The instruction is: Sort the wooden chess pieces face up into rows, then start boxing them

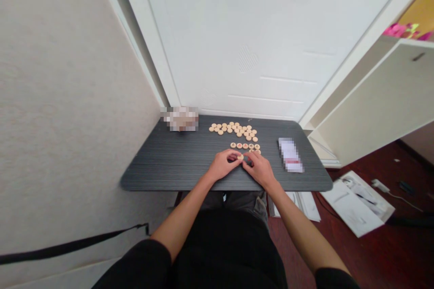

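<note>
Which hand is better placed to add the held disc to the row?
Left, probably: left hand pinches the disc just short of the row; right hand touches beside it, grip unclear.

The round pale wooden discs (233, 129) bear red marks; the dark grey streaked surface (176, 162) shows fine lines.

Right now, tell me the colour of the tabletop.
The tabletop is dark grey with fine streaks; head view.
</note>
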{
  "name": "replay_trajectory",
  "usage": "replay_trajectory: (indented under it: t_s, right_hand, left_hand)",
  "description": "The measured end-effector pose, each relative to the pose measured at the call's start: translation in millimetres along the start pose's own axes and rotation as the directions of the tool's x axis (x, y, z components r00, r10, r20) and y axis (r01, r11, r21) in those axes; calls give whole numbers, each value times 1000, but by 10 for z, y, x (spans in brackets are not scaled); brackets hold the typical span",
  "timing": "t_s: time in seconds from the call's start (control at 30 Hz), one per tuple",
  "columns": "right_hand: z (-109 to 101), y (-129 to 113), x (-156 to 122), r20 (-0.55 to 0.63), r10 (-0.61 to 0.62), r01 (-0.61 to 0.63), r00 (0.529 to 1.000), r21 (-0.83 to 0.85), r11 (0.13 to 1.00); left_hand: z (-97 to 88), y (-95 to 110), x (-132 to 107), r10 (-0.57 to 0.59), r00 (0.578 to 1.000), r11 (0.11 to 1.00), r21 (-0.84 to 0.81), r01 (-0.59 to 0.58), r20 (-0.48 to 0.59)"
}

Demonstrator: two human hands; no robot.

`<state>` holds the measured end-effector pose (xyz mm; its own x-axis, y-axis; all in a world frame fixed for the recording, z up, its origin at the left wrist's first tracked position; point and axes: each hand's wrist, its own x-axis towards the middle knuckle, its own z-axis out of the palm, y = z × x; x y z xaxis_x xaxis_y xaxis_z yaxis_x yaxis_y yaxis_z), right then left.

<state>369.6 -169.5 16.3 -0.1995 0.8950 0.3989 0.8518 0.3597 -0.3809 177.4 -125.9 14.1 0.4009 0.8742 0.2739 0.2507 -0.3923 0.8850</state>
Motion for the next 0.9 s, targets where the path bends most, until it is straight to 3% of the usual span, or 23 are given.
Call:
replay_trajectory:
  t_s: [0.13,0.4,0.9]
  right_hand:
    - [-15,4,1,31,-32,32,999,1,999]
    - [-20,1,-6,43,-166,165,985,13,986]
    - [4,-6,4,-1,-146,146,989,27,989]
  left_hand:
    - [-30,32,-37,21,998,999,29,-23,51]
    - [-25,51,-52,21,999,1000,21,-22,46]
    - [-51,129,-67,-3,999,998,62,0,43]
